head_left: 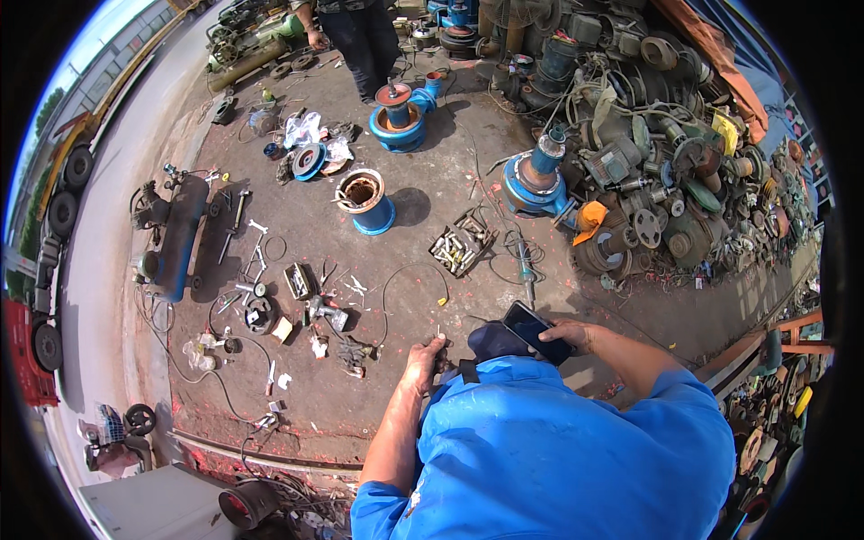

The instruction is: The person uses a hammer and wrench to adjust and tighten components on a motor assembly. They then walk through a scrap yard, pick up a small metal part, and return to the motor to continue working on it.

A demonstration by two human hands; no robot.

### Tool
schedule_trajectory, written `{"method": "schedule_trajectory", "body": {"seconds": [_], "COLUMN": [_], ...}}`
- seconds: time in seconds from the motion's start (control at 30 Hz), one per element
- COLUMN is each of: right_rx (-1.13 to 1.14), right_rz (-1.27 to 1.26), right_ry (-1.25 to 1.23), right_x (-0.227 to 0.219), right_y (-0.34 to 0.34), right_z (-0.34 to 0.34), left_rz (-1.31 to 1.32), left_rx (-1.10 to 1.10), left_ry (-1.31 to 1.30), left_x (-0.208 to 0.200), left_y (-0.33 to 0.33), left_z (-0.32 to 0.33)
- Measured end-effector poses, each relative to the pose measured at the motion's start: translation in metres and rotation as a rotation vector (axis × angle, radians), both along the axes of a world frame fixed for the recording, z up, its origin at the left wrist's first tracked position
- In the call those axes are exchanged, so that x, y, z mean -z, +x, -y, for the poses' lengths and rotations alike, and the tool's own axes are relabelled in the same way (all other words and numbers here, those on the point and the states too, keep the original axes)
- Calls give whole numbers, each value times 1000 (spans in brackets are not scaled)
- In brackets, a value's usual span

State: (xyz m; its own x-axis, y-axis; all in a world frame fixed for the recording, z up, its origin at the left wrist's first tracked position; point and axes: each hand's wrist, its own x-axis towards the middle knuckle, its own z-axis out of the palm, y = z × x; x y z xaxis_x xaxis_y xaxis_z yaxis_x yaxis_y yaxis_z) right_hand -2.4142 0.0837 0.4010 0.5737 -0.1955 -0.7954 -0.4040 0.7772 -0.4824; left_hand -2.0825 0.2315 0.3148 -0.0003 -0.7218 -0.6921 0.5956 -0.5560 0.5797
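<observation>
My right hand (571, 334) is wrapped round a dark smartphone (522, 321), held tilted in front of my chest with its screen dark. Low over my lap, my left hand (421, 364) is closed with the thumb on top. A small pale tip shows at the thumb, too small to name. Ahead on the ground stands a blue cylindrical housing (375, 220) with a rusty open top. Past my knees lie a tray of metal parts (461, 245) and a green-and-grey corded power tool (526, 267), both untouched.
Blue pumps (396, 139) (536, 184) stand farther out. A co-worker (358, 45) stands at the back. Scrap motors (621, 166) are heaped at right. An air compressor (183, 236), a cordless power tool (328, 314), spanners and trailing cables lie at left.
</observation>
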Motion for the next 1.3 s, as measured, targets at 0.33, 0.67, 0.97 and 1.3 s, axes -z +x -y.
{"method": "schedule_trajectory", "body": {"seconds": [0.33,0.67,0.97,1.3], "right_rx": [37,-933,-1059,-1014], "right_rz": [126,-786,-694,-630], "right_ry": [248,-643,-790,-785], "right_x": [-68,-24,-9,16], "right_y": [-13,-51,-12,41], "right_z": [-20,-32,-13,-13], "left_rz": [103,47,98,266], "left_rx": [308,97,-18,-492], "left_ry": [-60,-14,-24,-178], "left_x": [-17,-2,-6,-91], "left_y": [-38,-6,20,178], "left_z": [33,14,5,59]}}
